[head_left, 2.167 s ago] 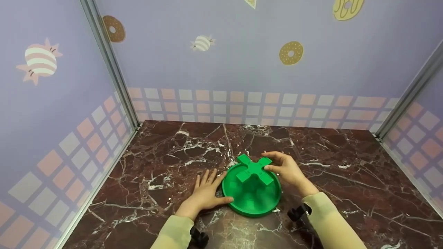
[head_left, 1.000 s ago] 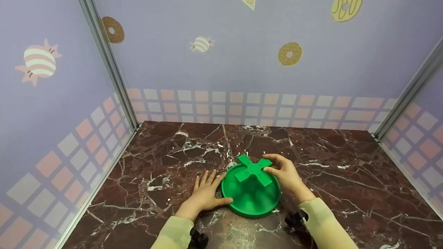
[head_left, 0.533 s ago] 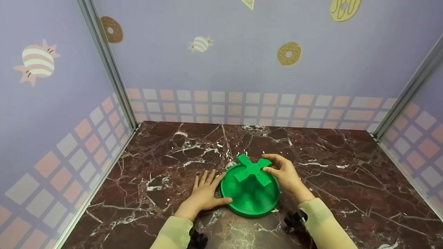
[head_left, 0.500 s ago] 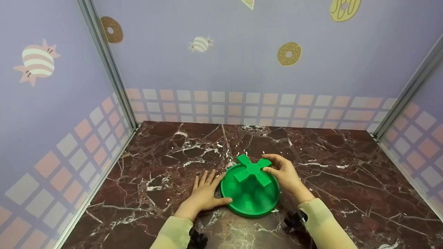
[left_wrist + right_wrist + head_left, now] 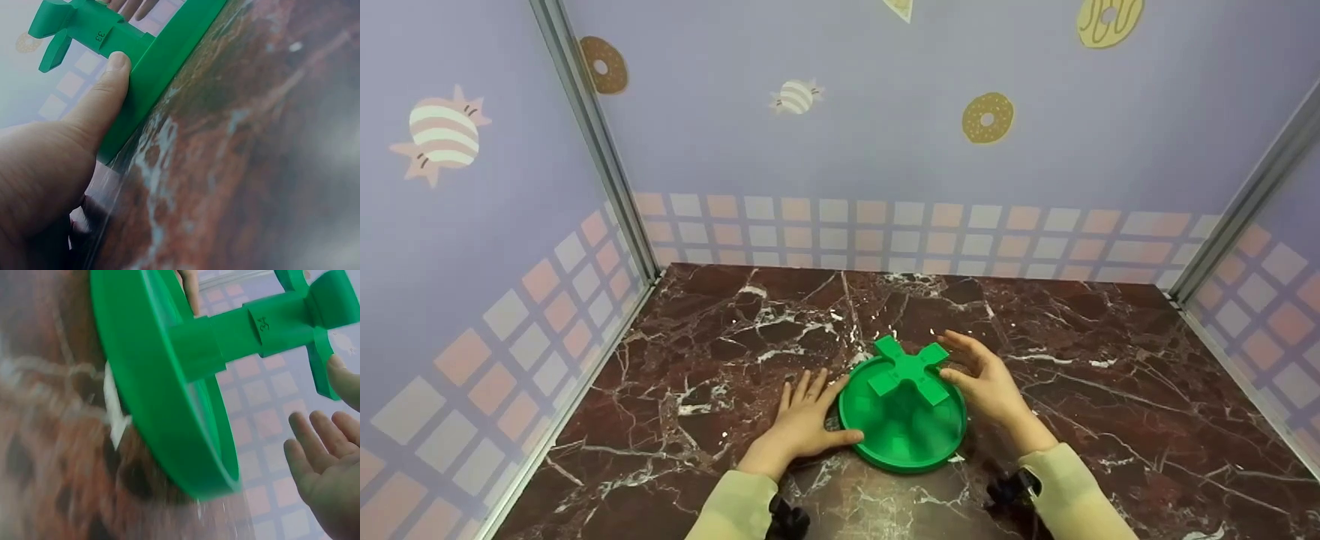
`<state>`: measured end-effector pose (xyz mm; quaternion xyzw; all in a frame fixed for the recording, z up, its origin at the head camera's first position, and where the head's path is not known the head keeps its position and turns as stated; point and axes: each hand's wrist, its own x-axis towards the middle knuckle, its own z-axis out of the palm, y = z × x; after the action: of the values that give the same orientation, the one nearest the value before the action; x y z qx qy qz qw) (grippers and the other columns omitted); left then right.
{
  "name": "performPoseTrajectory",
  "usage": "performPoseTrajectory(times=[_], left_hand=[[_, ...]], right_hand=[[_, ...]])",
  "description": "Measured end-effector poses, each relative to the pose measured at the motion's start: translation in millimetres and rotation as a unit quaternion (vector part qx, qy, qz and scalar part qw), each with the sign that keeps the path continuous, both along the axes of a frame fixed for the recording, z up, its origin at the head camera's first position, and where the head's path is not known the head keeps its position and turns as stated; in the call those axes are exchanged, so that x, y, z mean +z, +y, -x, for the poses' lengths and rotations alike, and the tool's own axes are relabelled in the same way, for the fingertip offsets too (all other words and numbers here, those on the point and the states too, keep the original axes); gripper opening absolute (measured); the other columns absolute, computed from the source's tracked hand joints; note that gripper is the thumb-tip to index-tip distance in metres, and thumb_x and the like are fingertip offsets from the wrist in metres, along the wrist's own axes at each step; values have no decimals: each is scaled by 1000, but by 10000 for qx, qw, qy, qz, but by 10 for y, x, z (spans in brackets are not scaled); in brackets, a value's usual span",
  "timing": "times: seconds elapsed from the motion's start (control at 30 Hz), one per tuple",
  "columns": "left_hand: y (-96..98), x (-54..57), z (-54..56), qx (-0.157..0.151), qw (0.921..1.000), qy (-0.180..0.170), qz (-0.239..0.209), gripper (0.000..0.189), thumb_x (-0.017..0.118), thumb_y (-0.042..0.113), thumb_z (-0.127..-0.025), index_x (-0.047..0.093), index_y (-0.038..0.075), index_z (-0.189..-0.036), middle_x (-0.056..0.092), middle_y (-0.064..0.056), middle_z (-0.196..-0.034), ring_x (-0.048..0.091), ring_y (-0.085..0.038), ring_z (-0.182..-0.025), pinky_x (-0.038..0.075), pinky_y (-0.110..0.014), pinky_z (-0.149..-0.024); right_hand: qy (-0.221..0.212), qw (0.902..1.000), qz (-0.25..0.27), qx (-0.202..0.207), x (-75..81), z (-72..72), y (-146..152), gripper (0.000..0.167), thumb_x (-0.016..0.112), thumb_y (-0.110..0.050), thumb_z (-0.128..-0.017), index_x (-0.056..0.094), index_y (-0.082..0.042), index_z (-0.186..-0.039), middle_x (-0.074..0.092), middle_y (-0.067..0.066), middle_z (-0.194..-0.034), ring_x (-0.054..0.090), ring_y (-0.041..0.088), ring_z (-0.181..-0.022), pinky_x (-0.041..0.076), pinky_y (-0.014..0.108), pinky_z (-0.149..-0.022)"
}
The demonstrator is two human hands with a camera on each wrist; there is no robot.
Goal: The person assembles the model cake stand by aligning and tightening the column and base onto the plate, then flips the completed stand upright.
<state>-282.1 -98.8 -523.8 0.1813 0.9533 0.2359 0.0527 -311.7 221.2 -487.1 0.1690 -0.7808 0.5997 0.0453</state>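
A round green dish (image 5: 910,466) with a raised rim stands on the table. From its middle rises a green column (image 5: 239,334), stamped with small numbers and topped by a cross-shaped piece (image 5: 910,368) with four flared arms. My left hand (image 5: 802,425) lies at the dish's left side with fingers spread and the thumb on the rim; the left wrist view shows that thumb (image 5: 107,93) close up. My right hand (image 5: 990,382) is at the right of the cross, fingers extended and parted. Its thumb tip (image 5: 336,364) overlaps one arm of the cross in the right wrist view.
The table (image 5: 720,300) is dark red marble with white veins. A lilac back wall (image 5: 870,135) with sweets and tile patterns closes off the far side, with side walls at left (image 5: 525,210) and right (image 5: 1286,247). Dark wrist mounts (image 5: 790,517) sit under the sleeves.
My right hand has drawn slightly to the right, and its fingers and thumb have loosened from the cross-shaped top. The left hand and the dish stay in place.
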Motion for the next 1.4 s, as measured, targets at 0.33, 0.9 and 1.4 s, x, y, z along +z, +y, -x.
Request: performPoseTrajectory(times=[0.33,0.9,1.4], left_hand=[[-2,-13,12,21,10000,24,-4,104,68,74,-84,28,22,-165,19,-20,-172,8,-47,-160,4,-71,-126],[-5,-7,-2,-11,10000,-37,-54,103,67,73,-85,27,22,-165,18,-20,-172,7,-47,-160,3,-71,-126],[-8,28,1,-242,9990,-30,-383,103,69,69,-85,28,19,-165,22,-14,-172,6,-44,-161,-4,-72,-125]], right_hand=[[-468,9953,-676,506,-87,-173,243,85,76,-7,-92,26,5,-160,29,33,-163,34,55,-147,44,61,-114],[-426,9564,-2696,1035,-136,-336,296,129,97,-26,-69,15,9,-161,24,37,-163,29,56,-149,27,70,-119],[-755,9460,-3003,962,-155,-426,261,126,96,-18,-69,15,8,-162,17,34,-166,6,61,-152,21,76,-118]])
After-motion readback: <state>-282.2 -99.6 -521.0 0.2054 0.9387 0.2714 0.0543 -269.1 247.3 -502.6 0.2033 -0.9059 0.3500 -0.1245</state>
